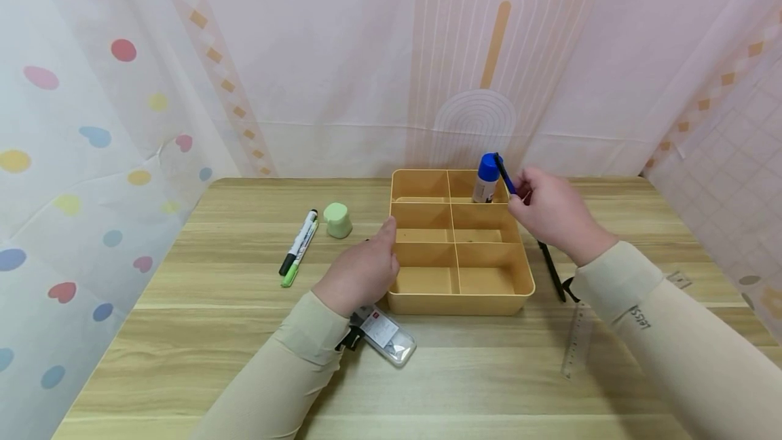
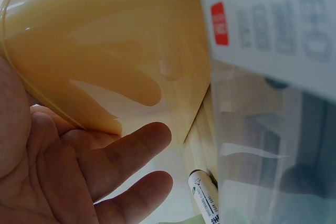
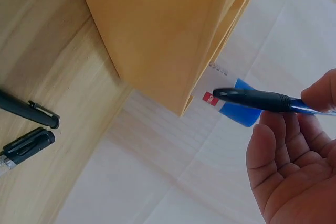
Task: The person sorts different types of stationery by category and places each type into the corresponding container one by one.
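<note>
My right hand (image 1: 559,212) pinches a blue pen (image 3: 257,99) with a black end between thumb and fingers. The pen stands tilted over the back right corner of a yellow box (image 1: 461,305) with several compartments. Behind its black tip, a glue stick (image 1: 486,178) with a blue cap stands upright in the back right compartment. At the box's left side, my left hand (image 1: 360,270) touches the wall and rim with fairly straight fingers. In the left wrist view, two of its fingers (image 2: 139,148) extend free of the wall.
Left of the box lie a black-and-white marker (image 1: 299,242), a green pen (image 1: 301,254) and a pale green lidded object (image 1: 338,220). A clear packet (image 1: 391,338) lies below my left wrist. On the right are a black pen (image 1: 552,271) and a transparent ruler (image 1: 577,341).
</note>
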`<state>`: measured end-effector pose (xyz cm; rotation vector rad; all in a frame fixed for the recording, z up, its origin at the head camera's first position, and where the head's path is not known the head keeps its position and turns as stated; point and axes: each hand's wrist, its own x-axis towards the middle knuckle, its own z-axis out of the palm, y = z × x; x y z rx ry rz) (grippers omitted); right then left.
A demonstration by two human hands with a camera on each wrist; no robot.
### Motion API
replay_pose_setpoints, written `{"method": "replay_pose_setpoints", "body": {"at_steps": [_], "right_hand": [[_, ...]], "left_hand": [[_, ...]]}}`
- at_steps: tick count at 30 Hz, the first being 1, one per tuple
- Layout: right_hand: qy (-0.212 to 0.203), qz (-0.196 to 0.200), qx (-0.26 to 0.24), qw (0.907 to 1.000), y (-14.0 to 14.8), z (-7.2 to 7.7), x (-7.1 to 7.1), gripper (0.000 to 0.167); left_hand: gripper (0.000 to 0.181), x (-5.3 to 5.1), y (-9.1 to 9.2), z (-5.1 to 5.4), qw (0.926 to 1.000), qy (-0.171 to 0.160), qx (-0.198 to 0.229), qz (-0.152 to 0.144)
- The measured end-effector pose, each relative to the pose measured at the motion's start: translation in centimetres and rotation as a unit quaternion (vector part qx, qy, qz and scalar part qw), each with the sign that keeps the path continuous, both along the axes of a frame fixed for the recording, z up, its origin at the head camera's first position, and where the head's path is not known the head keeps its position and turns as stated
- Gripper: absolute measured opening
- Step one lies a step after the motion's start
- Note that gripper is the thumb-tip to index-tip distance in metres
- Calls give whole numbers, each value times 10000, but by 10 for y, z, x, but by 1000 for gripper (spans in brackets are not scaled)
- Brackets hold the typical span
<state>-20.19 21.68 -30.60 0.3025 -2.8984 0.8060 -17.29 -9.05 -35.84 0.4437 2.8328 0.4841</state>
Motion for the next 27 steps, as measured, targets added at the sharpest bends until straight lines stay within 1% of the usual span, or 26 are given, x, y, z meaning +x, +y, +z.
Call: {"method": "replay_pose_setpoints", "body": {"at_steps": [5,18,27], "right_hand": [[81,7,-42,10000,-4,-1,0,10],[61,4,-234,9997,-9,-6,0,13],[55,2,-289,9996,-6,-14,-1,11]], "left_hand": [[69,0,0,0,10000,11,-5,11],[69,0,0,0,10000,-16,6,19],[69,0,0,-1,10000,-17,42,20]]}}
